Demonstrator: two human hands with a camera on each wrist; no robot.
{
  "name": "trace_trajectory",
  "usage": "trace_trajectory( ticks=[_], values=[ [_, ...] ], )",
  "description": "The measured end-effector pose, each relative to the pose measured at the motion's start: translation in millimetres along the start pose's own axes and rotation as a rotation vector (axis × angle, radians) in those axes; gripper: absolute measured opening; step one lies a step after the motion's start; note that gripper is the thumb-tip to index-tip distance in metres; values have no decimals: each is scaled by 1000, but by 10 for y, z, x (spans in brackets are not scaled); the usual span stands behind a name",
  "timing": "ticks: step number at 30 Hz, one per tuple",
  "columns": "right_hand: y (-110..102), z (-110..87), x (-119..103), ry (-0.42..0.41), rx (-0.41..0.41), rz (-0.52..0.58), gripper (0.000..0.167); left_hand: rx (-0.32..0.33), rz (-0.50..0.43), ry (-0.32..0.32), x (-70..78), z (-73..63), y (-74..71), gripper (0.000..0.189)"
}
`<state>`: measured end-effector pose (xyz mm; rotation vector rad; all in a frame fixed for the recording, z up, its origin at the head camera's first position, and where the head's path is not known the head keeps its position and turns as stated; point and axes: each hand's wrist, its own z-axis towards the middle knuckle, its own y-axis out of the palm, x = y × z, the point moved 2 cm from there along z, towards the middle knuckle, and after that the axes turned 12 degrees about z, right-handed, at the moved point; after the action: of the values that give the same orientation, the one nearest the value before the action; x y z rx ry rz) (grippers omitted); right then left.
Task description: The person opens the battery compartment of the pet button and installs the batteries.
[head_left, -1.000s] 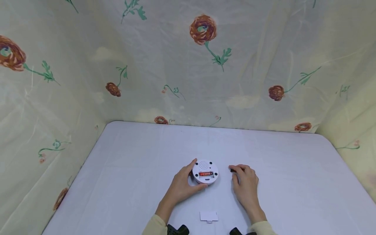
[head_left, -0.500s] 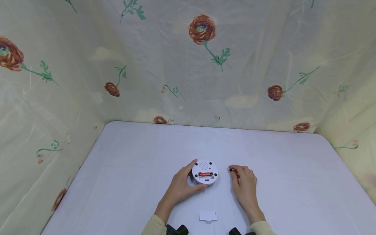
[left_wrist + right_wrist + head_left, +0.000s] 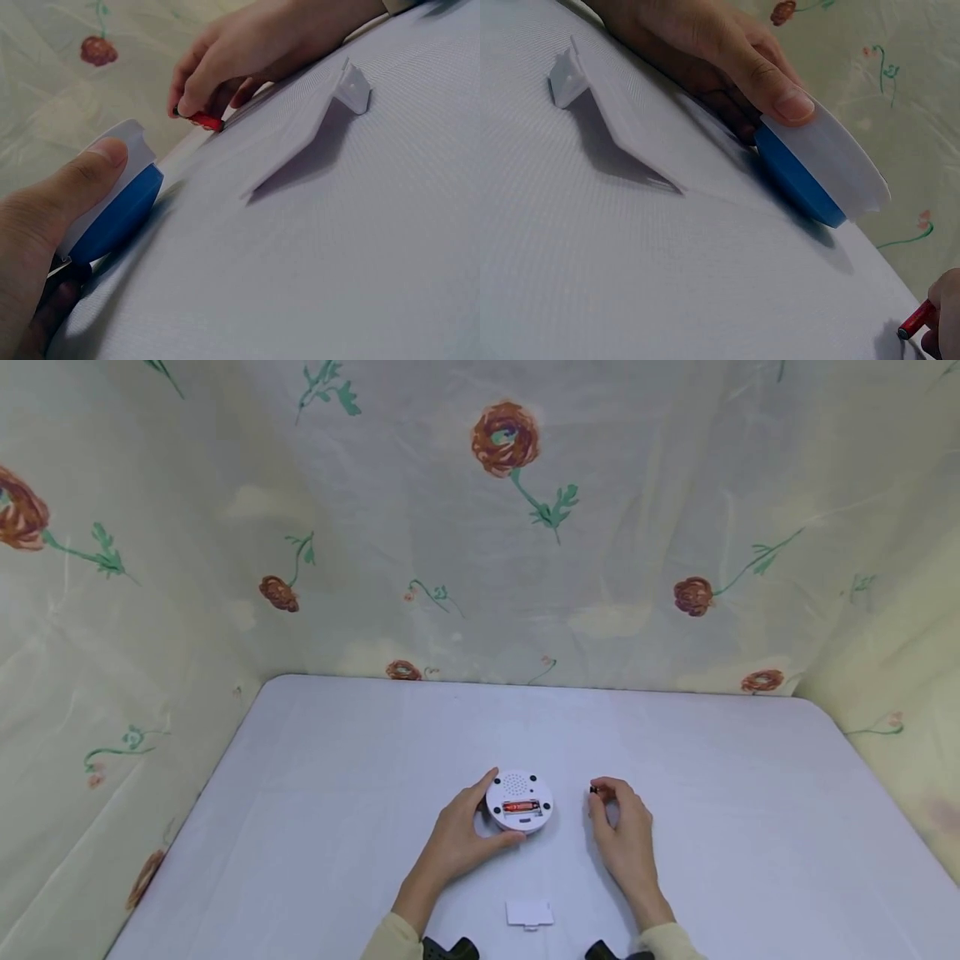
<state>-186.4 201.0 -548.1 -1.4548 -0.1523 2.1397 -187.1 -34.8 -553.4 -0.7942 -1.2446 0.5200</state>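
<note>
My left hand point(image 3: 459, 831) grips a round white device point(image 3: 516, 786) by its edge, thumb on the near side. Its underside faces up, with speaker holes, dark feet and an uncovered battery compartment where one red battery point(image 3: 521, 807) lies. From the side, its lower part shows as a blue shell point(image 3: 799, 180). To the right of it, my right hand point(image 3: 626, 839) pinches a second red battery point(image 3: 206, 121) with a dark end, close over the table. A white battery cover point(image 3: 529, 913) with a small tab lies on the table between my forearms.
The white-covered table point(image 3: 360, 752) reaches to a floral curtain point(image 3: 420, 527) behind it and at both sides. Black wrist gear point(image 3: 451, 950) shows at the bottom edge near both cuffs.
The battery in my right hand has been turned in the fingers: its red side showed half a second ago, now just a dark end does from above. My left hand still holds the device in place.
</note>
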Motion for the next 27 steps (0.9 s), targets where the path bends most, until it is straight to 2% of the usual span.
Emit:
trace_trajectory(
  ticks=[5, 9, 15, 27],
  values=[
    [-12, -21, -8, 108, 10, 86, 16, -1, -3, -6, 5, -14, 1, 97],
    [-16, -39, -15, 140, 24, 139, 19, 3, -1, -10, 10, -15, 1, 97],
    [11, -50, -37, 132, 37, 205, 21, 5, -2, -6, 24, -7, -7, 97],
    [60, -65, -109, 53, 42, 241, 19, 18, -10, 15, 22, -2, -15, 97]
  ],
)
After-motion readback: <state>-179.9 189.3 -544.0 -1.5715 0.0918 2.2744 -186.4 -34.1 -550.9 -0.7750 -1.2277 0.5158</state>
